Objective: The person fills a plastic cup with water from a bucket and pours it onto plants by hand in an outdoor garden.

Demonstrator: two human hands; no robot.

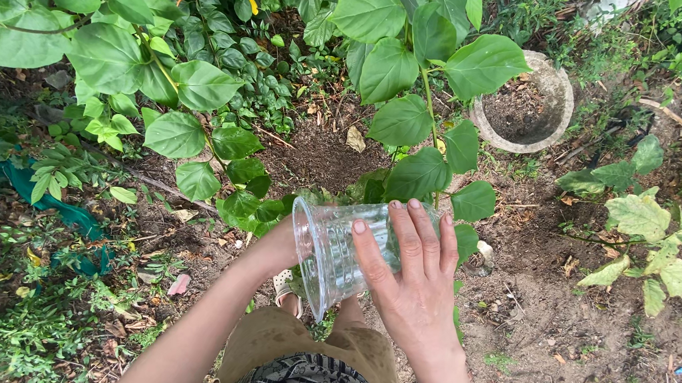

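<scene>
Garden soil (pixel 319 154) under leafy plants: right hand (pixel 415 281) and left hand (pixel 277 247) clasp a clear plastic cup (pixel 337 247), tipped sideways, seemingly empty; any pouring looks finished.

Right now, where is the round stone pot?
In the head view, the stone pot sits on the ground at upper right, beyond the clear plastic container held in both hands, beside broad green leaves.
</scene>
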